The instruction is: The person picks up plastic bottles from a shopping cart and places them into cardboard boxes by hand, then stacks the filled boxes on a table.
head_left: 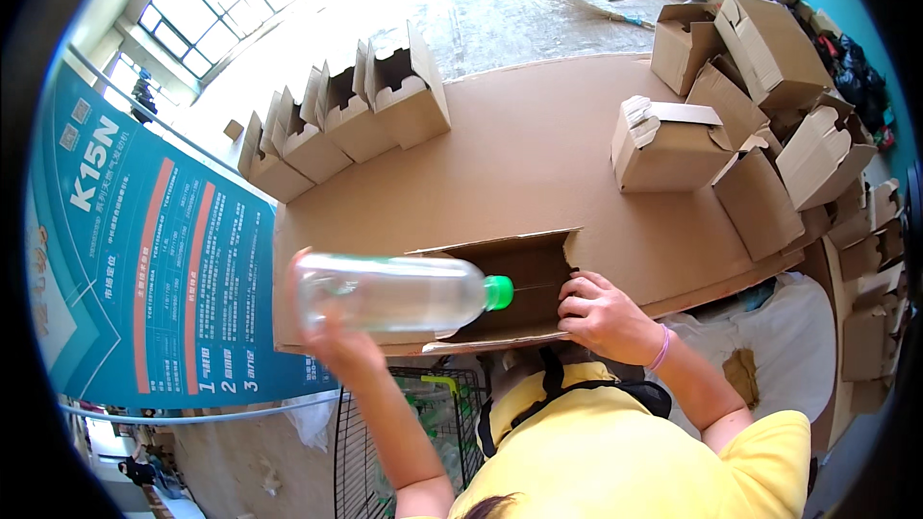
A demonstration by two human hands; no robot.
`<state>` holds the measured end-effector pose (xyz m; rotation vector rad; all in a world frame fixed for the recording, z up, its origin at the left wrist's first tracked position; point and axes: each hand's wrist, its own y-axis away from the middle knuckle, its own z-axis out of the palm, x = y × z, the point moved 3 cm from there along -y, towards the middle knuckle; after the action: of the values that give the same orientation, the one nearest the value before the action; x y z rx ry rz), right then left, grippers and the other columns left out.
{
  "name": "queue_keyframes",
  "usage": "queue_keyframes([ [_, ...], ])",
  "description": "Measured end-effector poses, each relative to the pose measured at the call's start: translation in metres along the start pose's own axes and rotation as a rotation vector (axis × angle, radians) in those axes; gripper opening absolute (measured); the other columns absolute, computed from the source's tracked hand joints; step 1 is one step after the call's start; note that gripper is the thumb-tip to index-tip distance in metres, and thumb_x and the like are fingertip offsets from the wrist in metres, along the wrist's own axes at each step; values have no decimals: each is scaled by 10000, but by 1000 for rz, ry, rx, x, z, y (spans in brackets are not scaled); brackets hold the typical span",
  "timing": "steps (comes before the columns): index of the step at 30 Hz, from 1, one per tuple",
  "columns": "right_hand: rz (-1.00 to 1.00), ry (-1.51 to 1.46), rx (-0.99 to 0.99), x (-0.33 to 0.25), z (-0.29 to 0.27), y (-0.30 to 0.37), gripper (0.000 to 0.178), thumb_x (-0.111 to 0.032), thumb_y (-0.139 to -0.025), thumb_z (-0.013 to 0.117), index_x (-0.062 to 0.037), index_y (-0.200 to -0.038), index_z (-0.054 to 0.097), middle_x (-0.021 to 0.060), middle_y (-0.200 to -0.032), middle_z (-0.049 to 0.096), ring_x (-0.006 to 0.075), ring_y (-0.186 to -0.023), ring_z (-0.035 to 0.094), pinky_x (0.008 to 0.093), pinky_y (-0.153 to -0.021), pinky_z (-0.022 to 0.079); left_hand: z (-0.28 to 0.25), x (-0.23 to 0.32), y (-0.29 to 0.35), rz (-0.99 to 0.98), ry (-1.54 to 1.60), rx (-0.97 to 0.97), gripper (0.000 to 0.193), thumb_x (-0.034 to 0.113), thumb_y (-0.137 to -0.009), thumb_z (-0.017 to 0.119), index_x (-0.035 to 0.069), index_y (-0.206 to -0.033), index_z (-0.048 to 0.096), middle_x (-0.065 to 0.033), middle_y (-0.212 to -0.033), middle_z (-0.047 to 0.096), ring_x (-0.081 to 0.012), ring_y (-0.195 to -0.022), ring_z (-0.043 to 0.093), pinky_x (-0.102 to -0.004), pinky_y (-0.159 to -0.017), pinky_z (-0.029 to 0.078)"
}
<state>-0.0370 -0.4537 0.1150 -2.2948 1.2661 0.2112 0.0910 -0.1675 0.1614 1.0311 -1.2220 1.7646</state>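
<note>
A clear plastic bottle with a green cap lies sideways in the air, its cap pointing right. My left hand is closed round the bottle's base end, slightly smeared by motion. Below the cap stands an open cardboard box at the near edge of the table; the bottle hides its left part. The cap is over the box's opening. With its fingers bent over the right rim of this box, my right hand grips the cardboard. A pink band circles my right wrist.
Several open boxes stand in a row at the table's far left. A closed-looking box and a heap of boxes fill the right side. A black wire basket with clear bottles sits below; a teal banner stands left.
</note>
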Motion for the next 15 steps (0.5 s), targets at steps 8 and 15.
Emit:
queue_keyframes([
  [8, -52, -46, 41, 5, 2, 3, 124, -158, -740, 740, -67, -813, 695, 66, -917, 633, 281, -1043, 582, 458, -1026, 451, 120, -32, 62, 268, -755, -954, 676, 212, -685, 848, 43, -1259, 534, -193, -1163, 632, -350, -1063, 636, -410, -917, 522],
  [15, -61, -70, 105, 8, 6, 4, 92, -127, -685, 677, -54, -740, 684, 60, -902, 637, 259, -1053, 567, 407, -1028, 438, 130, -52, 65, 231, -895, -1366, 718, 184, -674, 830, 58, -1295, 494, -202, -1214, 549, -392, -1127, 572, -438, -941, 499],
])
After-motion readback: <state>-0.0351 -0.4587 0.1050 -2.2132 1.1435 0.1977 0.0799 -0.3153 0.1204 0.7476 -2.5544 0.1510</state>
